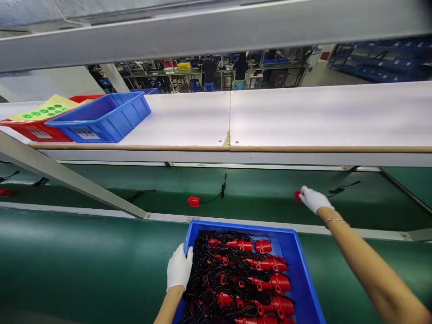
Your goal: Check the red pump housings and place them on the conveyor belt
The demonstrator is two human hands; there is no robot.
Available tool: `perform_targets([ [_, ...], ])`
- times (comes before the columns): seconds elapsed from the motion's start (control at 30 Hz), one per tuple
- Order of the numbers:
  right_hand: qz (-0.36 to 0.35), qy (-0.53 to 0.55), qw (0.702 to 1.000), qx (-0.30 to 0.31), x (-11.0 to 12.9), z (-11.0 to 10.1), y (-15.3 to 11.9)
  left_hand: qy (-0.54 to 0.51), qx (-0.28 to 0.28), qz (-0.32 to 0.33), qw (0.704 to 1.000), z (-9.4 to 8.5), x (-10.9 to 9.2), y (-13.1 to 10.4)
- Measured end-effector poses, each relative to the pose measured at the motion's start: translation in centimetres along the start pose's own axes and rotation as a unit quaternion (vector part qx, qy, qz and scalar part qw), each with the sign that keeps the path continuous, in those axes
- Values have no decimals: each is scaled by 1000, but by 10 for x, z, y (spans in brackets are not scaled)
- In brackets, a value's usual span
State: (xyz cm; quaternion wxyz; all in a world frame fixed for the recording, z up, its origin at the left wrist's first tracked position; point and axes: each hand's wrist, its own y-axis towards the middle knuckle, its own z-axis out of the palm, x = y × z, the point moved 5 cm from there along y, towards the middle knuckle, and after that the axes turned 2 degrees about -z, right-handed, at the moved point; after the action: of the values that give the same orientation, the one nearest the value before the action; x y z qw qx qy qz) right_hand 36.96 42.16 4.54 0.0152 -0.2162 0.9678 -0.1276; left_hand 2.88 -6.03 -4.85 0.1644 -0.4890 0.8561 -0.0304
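Note:
My left hand [179, 269], in a white glove, grips the left rim of a blue plastic bin [305, 274]. Inside the bin lie rows of red plastic housings [271, 262] with bundled black cords [205, 258]. My right hand [314, 199], also gloved, is stretched out over the green belt behind the bin. Its fingers are closed on a red corded housing [297, 195], largely covered by the glove. A black cord [342, 188] trails to the right of that hand. Another red housing [193, 201] with its black cord [222, 185] lies on the belt further left.
Across the back runs a white shelf [189, 117] carrying a blue tray [124, 118] and a red tray [30, 130] with a yellow sheet. A slanted metal post [84, 182] crosses the left side. A grey beam [202, 33] spans overhead. People sit in the background.

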Motion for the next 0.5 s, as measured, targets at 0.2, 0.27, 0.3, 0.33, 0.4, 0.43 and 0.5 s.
perform_targets([
  [0.2, -8, 16, 996, 88, 32, 85, 20, 5, 8, -19, 1000, 5, 5, 0],
  [0.27, -5, 25, 997, 72, 35, 85, 14, 6, 12, -22, 1000, 6, 5, 0],
  [0.3, -7, 29, 998, 58, 38, 83, 6, 6, 15, -23, 1000, 5, 4, 0],
  [0.33, -13, 34, 998, 43, 43, 81, -7, 4, 18, -23, 1000, 5, 4, 0],
  [0.4, -41, 42, 998, 24, 63, 84, -42, -2, 21, -23, 1000, 4, 3, 0],
  [0.43, -60, 45, 997, 25, 77, 90, -64, -5, 22, -23, 999, 4, 2, 0],
  [0.5, -93, 44, 994, 39, 108, 109, -106, -13, 19, -23, 999, 3, 1, -1],
])
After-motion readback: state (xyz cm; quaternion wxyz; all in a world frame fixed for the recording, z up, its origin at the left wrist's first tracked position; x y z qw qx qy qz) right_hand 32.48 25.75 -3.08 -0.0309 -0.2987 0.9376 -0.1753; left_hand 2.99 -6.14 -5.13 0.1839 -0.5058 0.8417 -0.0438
